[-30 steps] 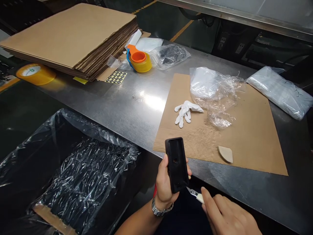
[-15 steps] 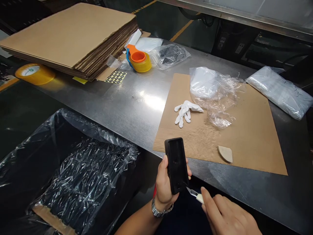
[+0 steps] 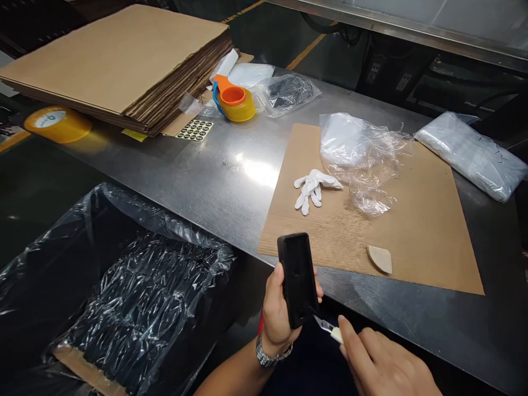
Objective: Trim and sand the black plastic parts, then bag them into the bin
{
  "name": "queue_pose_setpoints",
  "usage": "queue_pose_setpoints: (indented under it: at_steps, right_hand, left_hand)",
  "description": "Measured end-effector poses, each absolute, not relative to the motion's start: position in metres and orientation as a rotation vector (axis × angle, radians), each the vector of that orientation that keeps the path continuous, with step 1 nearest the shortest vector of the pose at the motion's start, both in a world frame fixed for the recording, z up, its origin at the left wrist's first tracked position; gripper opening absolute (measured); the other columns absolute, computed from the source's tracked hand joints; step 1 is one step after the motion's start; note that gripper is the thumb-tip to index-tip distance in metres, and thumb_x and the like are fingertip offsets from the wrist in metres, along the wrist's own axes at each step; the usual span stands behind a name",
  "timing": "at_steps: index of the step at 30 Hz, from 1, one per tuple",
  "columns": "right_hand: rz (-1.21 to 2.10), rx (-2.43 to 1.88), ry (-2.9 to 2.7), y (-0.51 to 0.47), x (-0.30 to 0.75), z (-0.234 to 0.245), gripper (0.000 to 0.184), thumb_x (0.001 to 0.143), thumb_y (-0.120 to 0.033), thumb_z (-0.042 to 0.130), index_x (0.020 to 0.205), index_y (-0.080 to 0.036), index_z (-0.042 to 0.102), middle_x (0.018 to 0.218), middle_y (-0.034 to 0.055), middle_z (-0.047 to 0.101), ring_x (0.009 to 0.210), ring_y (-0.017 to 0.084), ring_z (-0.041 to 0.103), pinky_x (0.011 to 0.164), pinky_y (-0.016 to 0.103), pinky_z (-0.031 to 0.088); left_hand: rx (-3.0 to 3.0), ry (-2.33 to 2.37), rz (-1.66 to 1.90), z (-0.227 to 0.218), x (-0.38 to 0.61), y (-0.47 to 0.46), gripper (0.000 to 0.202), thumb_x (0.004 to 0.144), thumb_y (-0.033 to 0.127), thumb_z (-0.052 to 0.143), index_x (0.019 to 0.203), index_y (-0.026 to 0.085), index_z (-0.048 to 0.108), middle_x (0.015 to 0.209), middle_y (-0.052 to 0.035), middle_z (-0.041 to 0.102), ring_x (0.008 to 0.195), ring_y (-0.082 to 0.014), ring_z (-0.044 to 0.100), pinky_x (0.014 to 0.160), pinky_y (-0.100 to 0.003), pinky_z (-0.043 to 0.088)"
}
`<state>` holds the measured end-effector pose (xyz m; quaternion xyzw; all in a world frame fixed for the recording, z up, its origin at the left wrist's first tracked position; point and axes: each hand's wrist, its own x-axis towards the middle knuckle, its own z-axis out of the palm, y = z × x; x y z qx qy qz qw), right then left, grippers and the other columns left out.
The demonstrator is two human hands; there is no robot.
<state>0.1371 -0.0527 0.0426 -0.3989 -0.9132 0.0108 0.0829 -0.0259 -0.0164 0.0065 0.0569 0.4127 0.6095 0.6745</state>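
My left hand (image 3: 277, 305) is closed around a black rectangular hollow part (image 3: 297, 275), its open side facing up toward me. In my right hand (image 3: 379, 360) I grip a craft knife (image 3: 335, 331) with a white handle. The knife's pointed blade is at the part's lower right rim; whether it touches cannot be made out. Beyond the hands, a flat cardboard sheet (image 3: 429, 231) lies on the metal table (image 3: 193, 181). On the sheet rest a white glove (image 3: 312, 190), a beige quarter-round piece (image 3: 380, 259) and a clear plastic bag (image 3: 346, 140).
A tall cardboard stack (image 3: 124, 60) stands at the back left, near a yellow tape roll (image 3: 58, 124) and an orange tape dispenser (image 3: 233, 98). A sticker sheet (image 3: 195, 130) lies there. A plastic-lined box (image 3: 136, 308) of wrapped items is lower left. A plastic-wrapped pack (image 3: 474, 157) sits right.
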Motion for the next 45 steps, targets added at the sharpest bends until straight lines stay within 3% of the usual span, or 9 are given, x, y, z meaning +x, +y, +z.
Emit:
queue_pose_setpoints:
  at_steps: [19, 25, 30, 37, 45]
  right_hand:
    - [-0.033, -1.22, -2.763, -0.051, 0.138, 0.042, 0.028, 0.094, -0.014, 0.033, 0.106, -0.01, 0.058, 0.053, -0.0043, 0.049, 0.042, 0.007, 0.051, 0.042, 0.022, 0.034]
    - [0.03, -1.23, -2.632, -0.04, 0.138, 0.053, 0.03, 0.093, -0.01, 0.026, 0.088, -0.013, 0.055, 0.048, -0.0048, 0.051, 0.037, 0.007, 0.049, 0.04, 0.02, 0.032]
    - [0.125, -1.285, -2.673, -0.038, 0.135, 0.055, 0.03, 0.088, -0.007, 0.024, 0.069, -0.02, 0.043, 0.044, -0.0052, 0.048, 0.033, 0.007, 0.047, 0.036, 0.02, 0.028]
    - [0.158, -1.311, -2.705, -0.04, 0.135, 0.049, 0.024, 0.08, -0.003, 0.026, 0.068, -0.022, 0.036, 0.043, -0.0068, 0.047, 0.03, 0.007, 0.045, 0.035, 0.021, 0.024]
    - [0.227, -1.33, -2.695, -0.043, 0.134, 0.044, 0.024, 0.084, -0.006, 0.026, 0.07, -0.022, 0.036, 0.042, -0.0078, 0.045, 0.028, 0.008, 0.043, 0.033, 0.021, 0.02]
  left_hand:
    - [0.107, 0.967, 1.262, 0.004, -0.026, -0.016, 0.05, 0.088, 0.046, 0.033, 0.082, 0.01, 0.067, 0.061, -0.0081, 0.065, 0.052, -0.0163, 0.059, 0.048, -0.026, 0.045]
    - [0.05, 0.995, 1.191, 0.004, -0.029, -0.012, 0.049, 0.086, 0.049, 0.037, 0.08, 0.008, 0.065, 0.066, -0.0078, 0.064, 0.051, -0.0162, 0.059, 0.046, -0.026, 0.046]
    - [0.029, 1.013, 1.185, 0.006, -0.027, -0.01, 0.048, 0.084, 0.05, 0.04, 0.076, 0.008, 0.064, 0.068, -0.0075, 0.064, 0.05, -0.0159, 0.058, 0.045, -0.026, 0.046]
    - [0.096, 0.984, 1.203, 0.007, -0.028, -0.011, 0.05, 0.086, 0.049, 0.037, 0.08, 0.008, 0.065, 0.061, -0.0085, 0.064, 0.051, -0.0167, 0.058, 0.047, -0.027, 0.045]
    - [0.166, 0.992, 1.232, 0.005, -0.028, -0.014, 0.05, 0.088, 0.046, 0.034, 0.079, 0.009, 0.066, 0.054, -0.0074, 0.062, 0.051, -0.0174, 0.057, 0.049, -0.028, 0.045]
